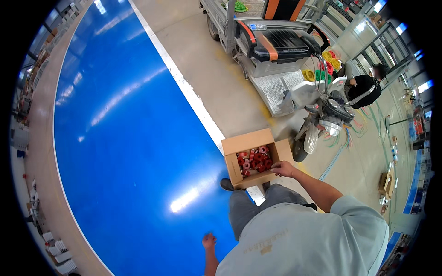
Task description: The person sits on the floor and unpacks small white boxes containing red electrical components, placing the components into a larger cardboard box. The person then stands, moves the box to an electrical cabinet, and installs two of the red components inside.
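Observation:
An open cardboard box point(249, 138) is in front of my legs, its flaps folded outward. Inside lie several red ring-shaped pieces point(260, 161), some paler and pinkish; their exact kind is too small to make out. My right hand point(284, 169) is at the box's near right corner, fingers closed on the cardboard edge. Low on my left side hangs my left hand point(209, 240), away from the box and over the blue floor. It is slightly blurred, and its fingers cannot be read clearly.
Ahead to the right stands a cargo tricycle point(285, 46), its front wheel point(300, 146) close beyond the box. Coiled coloured cables point(324, 69) lie behind it, near a crouching person in black point(363, 89). A white line point(184, 87) borders the glossy blue floor point(124, 138).

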A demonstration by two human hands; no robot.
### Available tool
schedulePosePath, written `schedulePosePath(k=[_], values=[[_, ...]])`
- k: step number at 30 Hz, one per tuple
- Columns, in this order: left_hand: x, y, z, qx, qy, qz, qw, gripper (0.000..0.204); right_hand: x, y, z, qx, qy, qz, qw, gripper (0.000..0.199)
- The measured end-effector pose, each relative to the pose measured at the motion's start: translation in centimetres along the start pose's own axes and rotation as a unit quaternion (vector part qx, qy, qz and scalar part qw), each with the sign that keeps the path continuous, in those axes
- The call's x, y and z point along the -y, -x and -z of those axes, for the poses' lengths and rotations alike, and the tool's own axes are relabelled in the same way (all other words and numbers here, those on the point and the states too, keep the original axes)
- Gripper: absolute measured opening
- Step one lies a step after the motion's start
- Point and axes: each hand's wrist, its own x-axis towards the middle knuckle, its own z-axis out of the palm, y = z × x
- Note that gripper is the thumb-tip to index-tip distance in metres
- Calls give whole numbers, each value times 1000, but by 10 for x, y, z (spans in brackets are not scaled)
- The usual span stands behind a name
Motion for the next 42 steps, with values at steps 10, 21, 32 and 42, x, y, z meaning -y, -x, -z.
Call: schedulePosePath(k=[10,21,32,42], values=[[44,0,116,33,-627,-287,723,34,60,-30,21,10,131,6,991,42],[-423,-233,68,-92,126,-271,950,25,-57,-19,85,-195,-75,-150,966,31],[-758,-135,-307,267,30,-365,892,29,-188,-101,55,8,135,-135,981,27],[-974,-182,-314,160,-89,-344,921,35,486,-322,431,-388,-182,240,871,60]])
